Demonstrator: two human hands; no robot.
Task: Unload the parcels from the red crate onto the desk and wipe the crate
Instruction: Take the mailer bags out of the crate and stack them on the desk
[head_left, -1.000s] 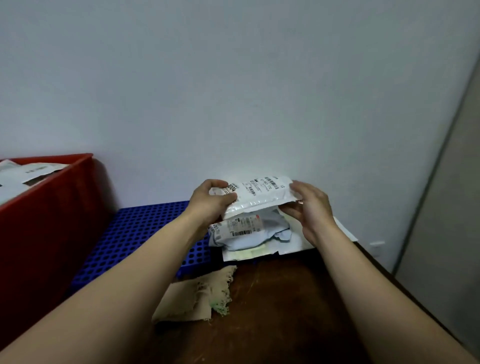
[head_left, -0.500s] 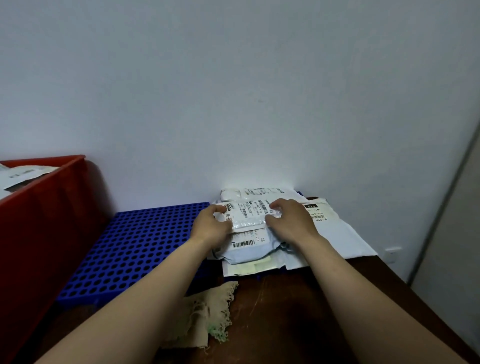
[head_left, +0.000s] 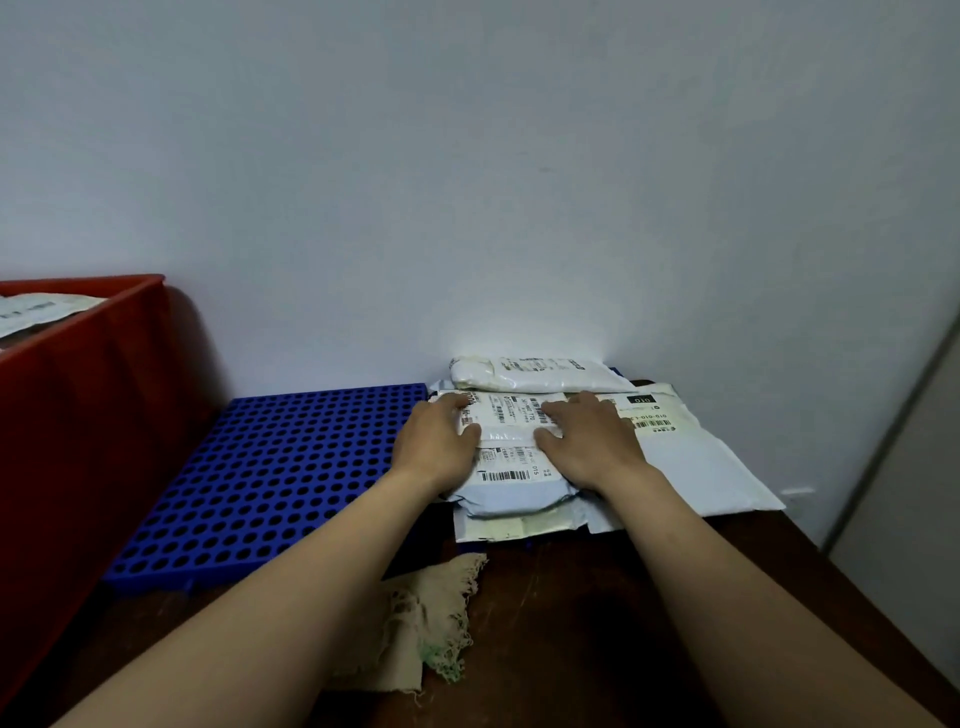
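**Hands flat on the stack, crate off to the left**

Left hand (head_left: 439, 449) and right hand (head_left: 587, 447) lie palm-down on the top parcel (head_left: 506, 415). Fingers are fairly straight, pressing rather than gripping, and neither hand holds anything.

Top parcel: a white poly mailer with a printed label and barcodes. Its long axis runs left to right between the two hands. It rests on a small stack of grey and white mailers at the far side of the desk (head_left: 571, 649), near the wall. A padded white parcel (head_left: 535, 374) sits just behind. A large flat mailer (head_left: 691, 467) spreads out to the right, touching the stack.

Red crate (head_left: 78, 415) stands well to the left of both hands, beyond a blue perforated panel (head_left: 270, 467). Its visible side runs from the viewer toward the wall, and the left hand is the nearer. White parcels (head_left: 36, 309) show above its rim, so unloading looks unfinished.

Frayed cloth (head_left: 421, 623) lies on the desk beside the left forearm. Wiping is judged not begun.
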